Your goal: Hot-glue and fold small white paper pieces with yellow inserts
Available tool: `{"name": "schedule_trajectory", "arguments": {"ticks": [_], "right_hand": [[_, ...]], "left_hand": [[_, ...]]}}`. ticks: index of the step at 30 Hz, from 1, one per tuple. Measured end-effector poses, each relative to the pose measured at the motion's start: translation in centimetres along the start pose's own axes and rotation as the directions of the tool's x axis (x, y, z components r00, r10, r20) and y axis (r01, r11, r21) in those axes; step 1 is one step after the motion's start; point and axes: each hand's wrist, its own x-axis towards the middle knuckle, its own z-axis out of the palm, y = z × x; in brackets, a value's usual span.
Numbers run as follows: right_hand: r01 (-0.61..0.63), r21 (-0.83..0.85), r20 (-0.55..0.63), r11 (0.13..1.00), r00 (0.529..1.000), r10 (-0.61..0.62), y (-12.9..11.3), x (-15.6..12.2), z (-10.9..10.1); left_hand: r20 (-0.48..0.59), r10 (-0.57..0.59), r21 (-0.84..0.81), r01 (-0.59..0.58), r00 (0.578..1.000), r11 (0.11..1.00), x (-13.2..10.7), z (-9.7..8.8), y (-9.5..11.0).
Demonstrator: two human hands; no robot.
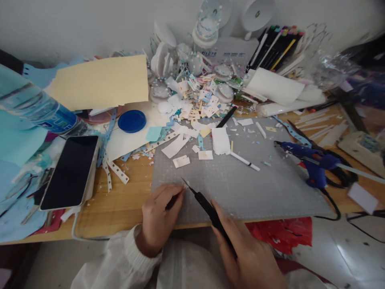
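My right hand (240, 245) is wrapped round a black craft knife (207, 206). Its thin, pointed tip slants up and left, reaching the fingertips of my left hand (162, 212). Those fingers are pinched together over the front edge of the grey cutting mat (240, 188). A tiny pale bit shows at their tips, too small to name, and the gap under the fingers is dark. Ahead on the mat lie small cut paper pieces (205, 155), a crumpled white piece (221, 140) and a thin white stick (245, 160).
To the left are a phone (70, 172), a water bottle (39, 104) and a blue lid (132, 121). A blue glue gun (313, 160) lies at right, its cord trailing over the mat's corner. Paper scraps (207, 100) and a marker set (276, 46) crowd the back.
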Motion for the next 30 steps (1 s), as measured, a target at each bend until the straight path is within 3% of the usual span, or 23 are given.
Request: {"name": "schedule_trajectory", "arguments": {"ticks": [7,22,27,30], "right_hand": [[-0.039,0.006,0.019,0.999,0.999,0.039,0.2,-0.2,0.2],[0.040,0.025,0.025,0.999,0.999,-0.041,1.7,-1.3,1.0],[0.042,0.058,0.017,0.997,0.999,-0.043,2.7,-2.4,0.7],[0.063,0.091,0.072,0.994,0.995,-0.070,3.6,-2.9,0.2]], "left_hand": [[-0.002,-0.015,0.001,0.015,1.000,1.000,0.2,0.1,0.2],[-0.010,-0.093,0.016,0.093,0.996,0.995,0.6,0.1,0.5],[0.008,-0.168,0.016,0.168,0.986,0.986,0.7,0.0,0.5],[0.011,-0.291,-0.016,0.291,0.957,0.957,0.7,-0.1,0.2]]}}
